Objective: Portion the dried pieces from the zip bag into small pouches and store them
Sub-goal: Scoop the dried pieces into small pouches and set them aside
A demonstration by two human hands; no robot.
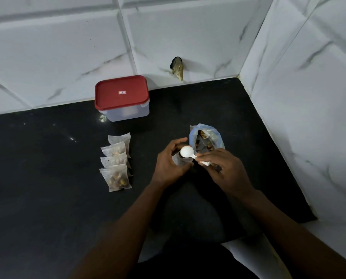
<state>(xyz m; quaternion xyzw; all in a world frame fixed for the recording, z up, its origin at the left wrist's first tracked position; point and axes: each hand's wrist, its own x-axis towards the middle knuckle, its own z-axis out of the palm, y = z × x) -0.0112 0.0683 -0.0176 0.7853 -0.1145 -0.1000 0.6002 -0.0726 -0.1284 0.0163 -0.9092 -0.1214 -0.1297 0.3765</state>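
I'm on the head view, and the black counter (47, 178) fills most of it, with white marbled wall tiles (208, 37) closing in behind and on the right. My landmark is the red-lidded container (121, 93), which stands at the back of the counter against the tiles, lid on. To the right of the container and nearer to me stands the zip bag (207, 135), upright, mouth open, with brown dried pieces (204, 134) showing inside. Both hands work in front of that bag, right of the container. The left hand (168, 164) has its fingers curled round a small pouch (176, 160), holding it upright. The right hand (226, 172) pinches the handle of a white scoop (186, 152) between thumb and fingertips. Directly in front of the container, nearer me, lies a row of filled pouches (116, 164), overlapping one another. The scoop's bowl sits at the held pouch's mouth, rounded back facing up. A dark hole (177, 68) mars the tiles right of the container.
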